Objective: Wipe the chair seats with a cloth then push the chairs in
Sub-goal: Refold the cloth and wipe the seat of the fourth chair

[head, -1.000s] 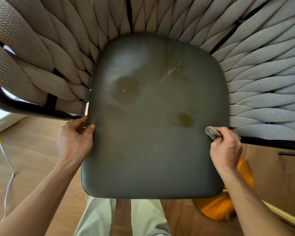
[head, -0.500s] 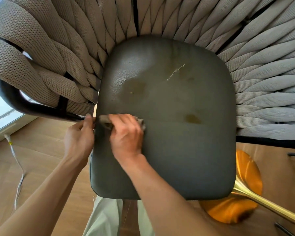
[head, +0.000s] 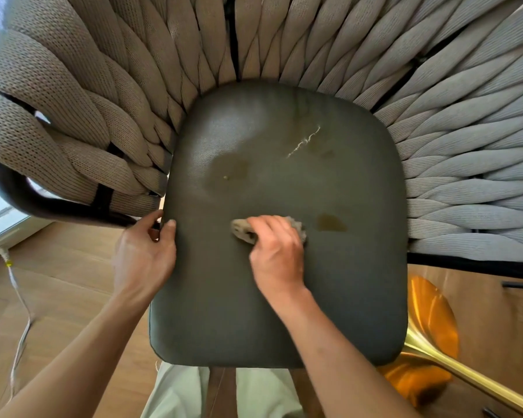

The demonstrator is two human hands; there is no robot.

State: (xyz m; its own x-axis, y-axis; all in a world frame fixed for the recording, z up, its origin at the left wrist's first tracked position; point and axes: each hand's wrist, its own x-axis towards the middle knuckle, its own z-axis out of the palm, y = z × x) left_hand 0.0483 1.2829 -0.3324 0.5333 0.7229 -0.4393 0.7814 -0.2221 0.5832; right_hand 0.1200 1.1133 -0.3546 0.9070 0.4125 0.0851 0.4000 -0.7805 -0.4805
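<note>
Dark chair seat [head: 284,297] gripped at its left edge by left hand [head: 144,254], beige cloth [head: 245,229] clutched and pressed mid-seat by right hand [head: 277,251], brownish stain [head: 331,222] just beside the cloth

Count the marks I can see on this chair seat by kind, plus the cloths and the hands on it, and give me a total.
Brownish stains: 2, one upper left, one right of the cloth
Pale scratch-like streak: 1
Cloth: 1, gripped by the right hand
Hands: 2, the left hand holds the seat edge
Total: 6
</note>
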